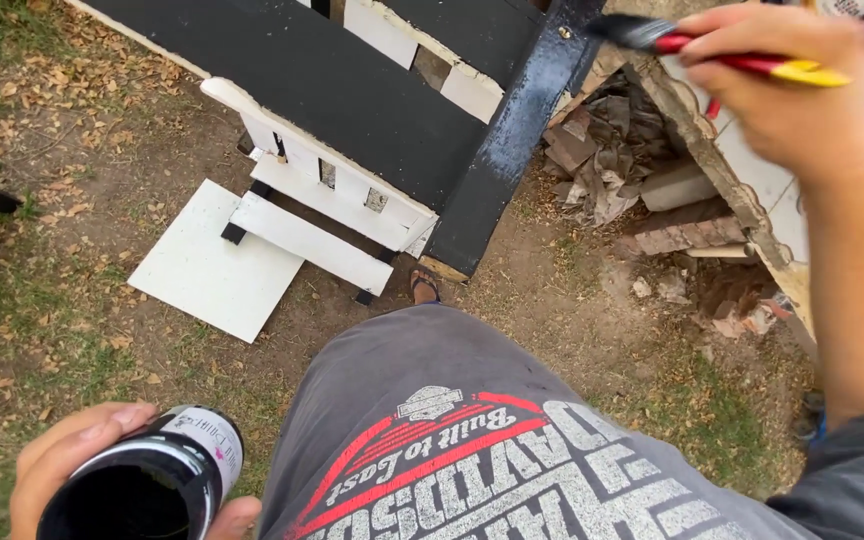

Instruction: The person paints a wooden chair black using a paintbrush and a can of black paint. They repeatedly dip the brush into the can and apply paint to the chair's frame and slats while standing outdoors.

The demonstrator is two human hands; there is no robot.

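My left hand (62, 465) grips an open can of black paint (147, 480) at the bottom left, its mouth facing up. My right hand (792, 90) at the top right holds a paintbrush (722, 55) with a red and yellow handle. Its dark bristles touch the glossy, wet black board (512, 140) of a wooden piece. That piece has wide black-painted planks (352, 90) and white slats (322, 195) low on its left side.
A white flat panel (212, 265) lies on the dirt under the slats. Broken bricks and rubble (642, 190) sit beside a white wall edge (752, 190) at the right. My sandalled foot (424, 285) stands near the black board. Dry leaves and grass cover the ground.
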